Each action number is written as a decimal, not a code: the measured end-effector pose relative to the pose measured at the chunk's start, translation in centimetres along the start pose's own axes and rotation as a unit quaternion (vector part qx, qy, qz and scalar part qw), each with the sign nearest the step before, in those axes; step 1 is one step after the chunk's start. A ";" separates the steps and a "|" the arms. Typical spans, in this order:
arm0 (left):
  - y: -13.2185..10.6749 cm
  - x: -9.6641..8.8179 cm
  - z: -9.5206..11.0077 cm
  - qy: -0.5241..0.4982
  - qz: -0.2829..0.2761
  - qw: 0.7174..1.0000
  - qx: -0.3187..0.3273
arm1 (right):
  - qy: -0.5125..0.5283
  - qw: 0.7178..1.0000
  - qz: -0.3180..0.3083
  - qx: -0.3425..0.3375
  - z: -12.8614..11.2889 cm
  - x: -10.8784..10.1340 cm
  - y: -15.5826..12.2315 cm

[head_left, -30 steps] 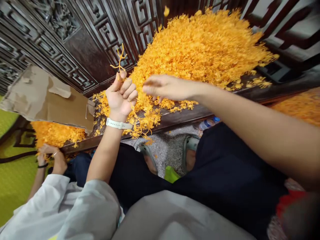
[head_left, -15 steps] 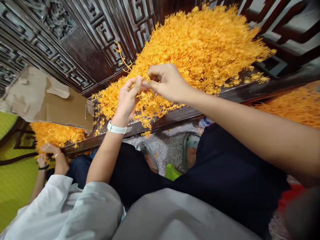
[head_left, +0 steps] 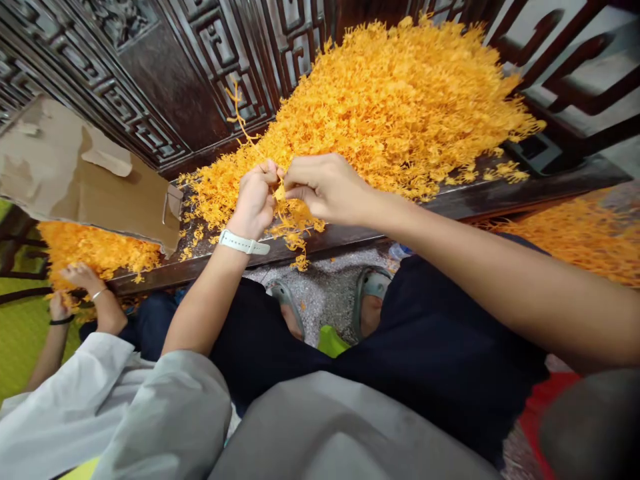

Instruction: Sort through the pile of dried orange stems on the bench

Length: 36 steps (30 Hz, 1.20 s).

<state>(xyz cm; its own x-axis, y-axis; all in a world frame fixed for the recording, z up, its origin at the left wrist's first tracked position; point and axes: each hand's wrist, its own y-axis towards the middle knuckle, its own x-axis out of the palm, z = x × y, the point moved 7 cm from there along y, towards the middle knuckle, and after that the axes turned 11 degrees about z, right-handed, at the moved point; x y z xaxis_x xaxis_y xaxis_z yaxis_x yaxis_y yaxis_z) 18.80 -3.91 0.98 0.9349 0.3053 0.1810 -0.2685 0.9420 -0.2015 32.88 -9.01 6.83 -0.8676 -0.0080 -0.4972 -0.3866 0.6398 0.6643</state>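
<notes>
A big heap of thin orange strands [head_left: 400, 100] covers a dark carved wooden bench [head_left: 500, 193] in front of me. My left hand [head_left: 256, 200], with a white watch strap at the wrist, is closed on a clump of the strands [head_left: 290, 220] at the heap's near edge. My right hand [head_left: 325, 187] meets it from the right, its fingertips pinched on the same clump. Loose strands hang from between both hands over the bench edge. One long strand [head_left: 237, 113] sticks up behind my left hand.
A torn cardboard sheet [head_left: 85, 187] lies on the bench at left over another orange pile [head_left: 95, 250]. A second person's hands [head_left: 80, 283] work at that pile, lower left. More strands lie at far right [head_left: 585, 233]. My sandalled feet [head_left: 367, 300] rest on speckled floor.
My left hand dropped from holding a strand up and came to the heap's edge. My right hand closed in from open to a pinch, meeting the left on one clump.
</notes>
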 end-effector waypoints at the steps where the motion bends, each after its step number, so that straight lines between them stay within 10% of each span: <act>1: -0.1 0.0 0.0 -0.003 0.017 1.000 0.008 | 0.007 1.000 -0.015 0.006 -0.4 0.4 -0.2; 8: 1.7 -0.1 -0.2 -0.012 0.077 0.997 0.025 | 0.145 0.983 -0.105 0.033 -4.6 1.4 -1.0; 11: 4.7 -3.3 0.9 -0.026 0.163 0.986 0.023 | 0.254 0.925 -0.281 -0.031 -9.6 2.5 -3.0; 14: 6.4 -5.0 2.5 -0.034 0.116 0.991 0.064 | 0.317 0.870 -0.376 -0.020 -11.1 1.8 -3.8; 18: 5.0 -4.1 3.0 -0.030 0.032 0.994 0.099 | 0.440 0.877 -0.049 0.184 -2.4 -3.7 1.3; 22: 2.4 -1.8 2.1 -0.029 -0.005 0.996 0.084 | 0.335 0.809 0.291 0.386 10.3 -7.6 1.4; 26: 0.9 -0.1 1.7 -0.022 -0.012 0.998 0.065 | 0.174 0.891 0.164 0.386 13.7 -4.4 0.1; 29: 0.9 0.0 1.8 -0.020 0.002 0.998 0.065 | 0.112 0.964 -0.019 0.242 10.4 -0.9 -0.1; 36: 3.8 -1.4 -0.5 0.006 0.096 0.993 0.068 | -0.047 0.996 -0.066 0.049 0.6 -0.1 0.4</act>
<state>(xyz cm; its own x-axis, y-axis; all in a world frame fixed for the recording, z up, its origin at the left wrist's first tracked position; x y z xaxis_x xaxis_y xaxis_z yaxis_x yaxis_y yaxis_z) 16.57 -0.83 -0.54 0.8664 0.4794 0.1397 -0.4696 0.8774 -0.0985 32.99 -8.24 6.80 -0.7765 -0.0273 -0.6296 -0.4588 0.7093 0.5351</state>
